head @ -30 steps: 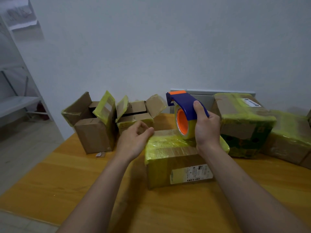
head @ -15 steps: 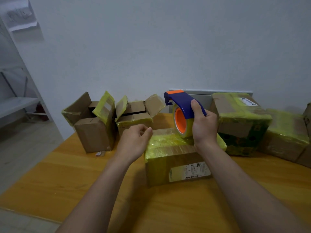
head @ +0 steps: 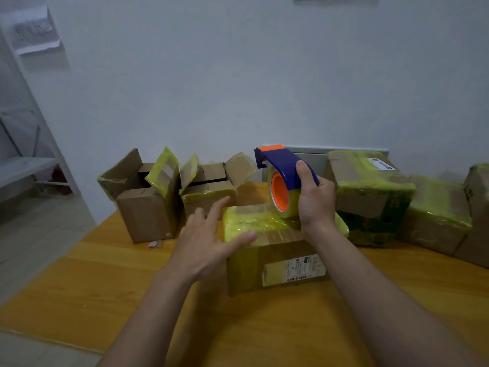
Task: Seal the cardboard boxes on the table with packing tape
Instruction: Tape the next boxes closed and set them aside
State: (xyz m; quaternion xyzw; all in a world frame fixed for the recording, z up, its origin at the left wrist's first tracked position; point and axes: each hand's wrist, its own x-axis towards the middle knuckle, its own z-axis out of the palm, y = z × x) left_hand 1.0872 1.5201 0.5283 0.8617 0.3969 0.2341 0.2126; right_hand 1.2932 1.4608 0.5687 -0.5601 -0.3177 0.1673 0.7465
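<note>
Head view: one camera, looking down over both forearms onto the table (head: 105, 287).
Right hand (head: 316, 205): wrapped round the blue tape dispenser (head: 285, 168), thumb on its top. The roll with the orange core stands on the box top.
Left hand (head: 209, 242): spread wide, fingers straight, holding nothing. The thumb tip is at the box's near left top edge; I cannot tell whether it touches.
Middle box (head: 275, 260): lies between the two hands, directly under the dispenser, its top wrapped in yellowish tape and its label facing the person.
Step, as judged: laying or finishing a strip across this top.
Doing it well: flatten the left palm on the box to pin it, then draw the dispenser in one straight pull with the roll pressed down. Smooth the strip before cutting it. A loose box would likely skid on the wood.
Open boxes (head: 148, 205): two beyond the left hand, flaps up and unsealed.
Taped boxes (head: 370, 197): beyond and outside the right hand, near it.
</note>
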